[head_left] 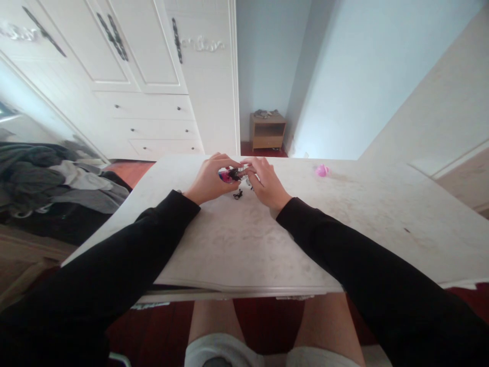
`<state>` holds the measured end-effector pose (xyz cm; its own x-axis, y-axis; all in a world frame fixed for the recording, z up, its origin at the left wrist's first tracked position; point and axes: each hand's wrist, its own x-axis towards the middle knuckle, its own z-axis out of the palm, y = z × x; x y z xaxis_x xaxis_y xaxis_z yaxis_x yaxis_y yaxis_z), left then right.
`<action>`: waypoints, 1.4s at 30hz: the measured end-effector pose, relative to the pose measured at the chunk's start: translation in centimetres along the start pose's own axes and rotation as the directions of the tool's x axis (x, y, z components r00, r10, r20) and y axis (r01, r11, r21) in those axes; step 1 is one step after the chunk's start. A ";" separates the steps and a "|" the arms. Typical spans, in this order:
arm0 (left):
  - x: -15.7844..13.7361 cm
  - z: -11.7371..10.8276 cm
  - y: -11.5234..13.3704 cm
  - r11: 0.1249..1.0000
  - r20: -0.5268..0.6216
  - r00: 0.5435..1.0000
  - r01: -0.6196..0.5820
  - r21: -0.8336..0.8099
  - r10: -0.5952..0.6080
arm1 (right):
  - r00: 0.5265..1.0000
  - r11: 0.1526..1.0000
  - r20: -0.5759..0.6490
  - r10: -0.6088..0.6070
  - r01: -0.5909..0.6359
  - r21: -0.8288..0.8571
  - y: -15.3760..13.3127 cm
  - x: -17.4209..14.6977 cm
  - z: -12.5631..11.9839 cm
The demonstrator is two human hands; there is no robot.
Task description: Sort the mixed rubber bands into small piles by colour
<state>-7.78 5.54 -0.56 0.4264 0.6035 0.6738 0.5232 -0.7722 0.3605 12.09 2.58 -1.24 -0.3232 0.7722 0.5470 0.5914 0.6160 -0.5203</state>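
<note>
My left hand (214, 178) is wrapped round a small pink and blue container (225, 176), which lies tilted with its mouth towards the right. Dark, thin strands or loops show at its mouth. My right hand (263, 179) meets it there, fingertips pinched together close to the left fingers; what they grip is too small to make out. On the table just below the hands lies a little tangle of black loops (238, 194). Another small dark and clear bit is partly hidden under my right fingers. A pink rounded piece (321, 171) rests off to the right.
The white marbled table (244, 244) spans the front, its near edge at my lap. Clothes (84, 178) are heaped to the left. Behind stand a white wardrobe (153, 117) and a small wooden nightstand (267, 130) by the blue wall.
</note>
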 end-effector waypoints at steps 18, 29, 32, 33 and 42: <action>0.0 -0.1 -0.1 1.000 -0.026 1.000 -0.009 -0.026 0.008 | 1.000 0.998 -0.018 0.013 -0.012 0.054 -0.3 -0.2 -0.2; 0.1 -0.1 0.1 0.992 -0.163 0.981 0.095 -0.078 -0.107 | 0.967 0.999 -0.252 -0.039 0.040 -0.004 -0.2 -0.2 -0.5; 0.3 0.0 -0.4 0.979 -0.246 0.950 0.171 -0.114 -0.195 | 0.997 0.999 -0.075 0.003 -0.006 -0.041 0.6 -0.1 -0.3; 0.4 0.1 -0.5 0.974 -0.265 0.939 0.192 -0.124 -0.219 | 1.000 0.999 0.030 -0.003 0.005 -0.050 0.8 -0.2 -0.3; 0.5 0.3 -0.7 0.966 -0.314 0.915 0.222 -0.132 -0.253 | 0.897 0.993 0.433 -0.092 0.115 -0.026 0.5 -0.2 0.3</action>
<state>-7.68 6.51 -0.69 0.0261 0.6855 0.7276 0.5032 -0.6379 0.5829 12.20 2.73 -1.80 -0.6639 0.7032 0.2546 0.5699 0.6961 -0.4366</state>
